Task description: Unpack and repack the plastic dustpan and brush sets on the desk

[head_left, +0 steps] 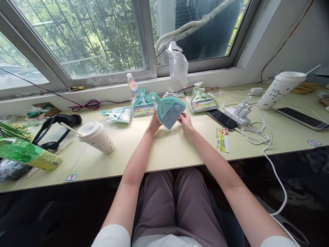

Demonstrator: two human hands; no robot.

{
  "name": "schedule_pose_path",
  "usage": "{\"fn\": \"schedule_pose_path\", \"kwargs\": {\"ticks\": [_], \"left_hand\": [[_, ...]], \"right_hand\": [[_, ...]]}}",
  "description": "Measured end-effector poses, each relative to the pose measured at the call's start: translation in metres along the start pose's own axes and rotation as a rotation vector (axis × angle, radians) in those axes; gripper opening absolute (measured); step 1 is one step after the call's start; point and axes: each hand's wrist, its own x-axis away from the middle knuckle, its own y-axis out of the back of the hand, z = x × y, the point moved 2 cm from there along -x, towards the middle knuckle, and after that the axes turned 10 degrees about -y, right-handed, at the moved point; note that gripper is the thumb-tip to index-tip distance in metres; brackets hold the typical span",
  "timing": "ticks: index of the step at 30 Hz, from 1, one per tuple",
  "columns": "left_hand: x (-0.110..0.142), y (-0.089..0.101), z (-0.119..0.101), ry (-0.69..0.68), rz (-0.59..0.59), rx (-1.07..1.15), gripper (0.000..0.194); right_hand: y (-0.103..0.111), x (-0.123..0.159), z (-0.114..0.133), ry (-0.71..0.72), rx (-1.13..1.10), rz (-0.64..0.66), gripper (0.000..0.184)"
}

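A green mini dustpan with a grey-bristled brush (168,109) nested in it is held up over the table, tilted, its handle to the upper left. My left hand (154,122) grips its left side near the handle. At its lower right edge, the fingers of my right hand (186,122) pinch the rim or the clear film around it; which one I cannot tell. Behind it sit wrapped dustpan sets (144,104), another wrapped set (118,114) lying flat to the left, and one more wrapped set (203,101) to the right. A printed label card (222,140) lies right of my right hand.
A white lidded cup (95,137) stands left, near a black strap device (58,128) and a green packet (28,152). Rightward are a phone (222,118), a power strip (238,115) with tangled white cables, a tall cup (280,90) and a dark tablet-like device (303,118). A bottle (132,85) stands by the window.
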Motion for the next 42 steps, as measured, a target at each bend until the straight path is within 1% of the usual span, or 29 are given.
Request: {"fn": "schedule_pose_path", "kwargs": {"ticks": [2,6,7,9,11,13,15,16,17,18,19,21,22,23,24,25,27,30,32,34,37,39,40,42], "left_hand": [[-0.004,0.004,0.001,0.037,-0.086,0.001,0.057],[-0.014,0.022,-0.001,0.032,-0.387,-0.021,0.041],[-0.015,0.026,-0.002,0.019,-0.44,-0.022,0.038],[-0.017,0.033,-0.005,-0.006,-0.488,-0.01,0.035],[-0.017,0.038,-0.009,-0.019,-0.491,0.012,0.038],[-0.016,0.045,-0.016,-0.06,-0.481,0.045,0.043],[-0.012,0.054,-0.024,-0.124,-0.495,0.08,0.047],[-0.01,0.058,-0.028,-0.135,-0.504,0.086,0.05],[-0.008,0.062,-0.031,-0.112,-0.514,0.075,0.052],[-0.006,0.065,-0.033,-0.051,-0.519,0.04,0.053],[-0.004,0.067,-0.035,0.038,-0.506,-0.017,0.053],[-0.002,0.067,-0.036,0.224,-0.438,-0.157,0.049],[-0.002,0.065,-0.036,0.286,-0.398,-0.214,0.046],[-0.002,0.062,-0.035,0.318,-0.363,-0.251,0.044],[-0.002,0.06,-0.035,0.319,-0.335,-0.264,0.042],[-0.003,0.057,-0.035,0.299,-0.319,-0.26,0.04],[-0.004,0.054,-0.038,0.204,-0.316,-0.222,0.038],[-0.004,0.057,-0.047,-0.016,-0.384,-0.121,0.039],[-0.001,0.061,-0.053,-0.102,-0.434,-0.054,0.041],[0.001,0.064,-0.054,-0.097,-0.43,0.0,0.045],[0.003,0.059,-0.048,-0.023,-0.356,0.033,0.054],[0.001,0.055,-0.041,0.008,-0.334,0.005,0.05],[-0.001,0.054,-0.038,0.011,-0.35,-0.012,0.045],[-0.004,0.054,-0.036,-0.024,-0.42,-0.022,0.038]], "right_hand": [[0.002,0.001,0.002,-0.003,-0.018,-0.011,0.017],[0.003,0.007,0.008,0.011,-0.024,0.097,0.025],[0.002,0.009,0.009,0.02,-0.006,0.118,0.027],[0.002,0.011,0.011,0.025,0.025,0.14,0.028],[0.006,0.009,0.013,0.01,-0.001,0.097,0.025],[0.014,0.006,0.014,-0.019,-0.082,-0.006,0.022],[0.025,0.001,0.016,-0.047,-0.183,-0.114,0.02],[0.031,-0.002,0.017,-0.058,-0.232,-0.153,0.019],[0.035,-0.003,0.017,-0.069,-0.278,-0.177,0.018],[0.039,-0.005,0.018,-0.082,-0.32,-0.19,0.018],[0.042,-0.006,0.018,-0.099,-0.356,-0.196,0.018],[0.045,-0.006,0.018,-0.135,-0.396,-0.2,0.019],[0.045,-0.005,0.018,-0.147,-0.403,-0.199,0.019],[0.045,-0.004,0.018,-0.153,-0.406,-0.195,0.019],[0.045,-0.004,0.018,-0.151,-0.406,-0.192,0.019],[0.044,-0.003,0.018,-0.146,-0.406,-0.189,0.019],[0.043,-0.002,0.017,-0.135,-0.403,-0.183,0.019],[0.041,-0.001,0.016,-0.136,-0.399,-0.192,0.021],[0.039,-0.001,0.015,-0.147,-0.41,-0.195,0.021],[0.037,-0.001,0.013,-0.155,-0.42,-0.183,0.02],[0.034,-0.001,0.011,-0.148,-0.422,-0.154,0.02],[0.033,-0.002,0.01,-0.139,-0.416,-0.133,0.02],[0.033,-0.002,0.009,-0.136,-0.413,-0.126,0.02],[0.032,-0.001,0.009,-0.127,-0.408,-0.112,0.02]]}}
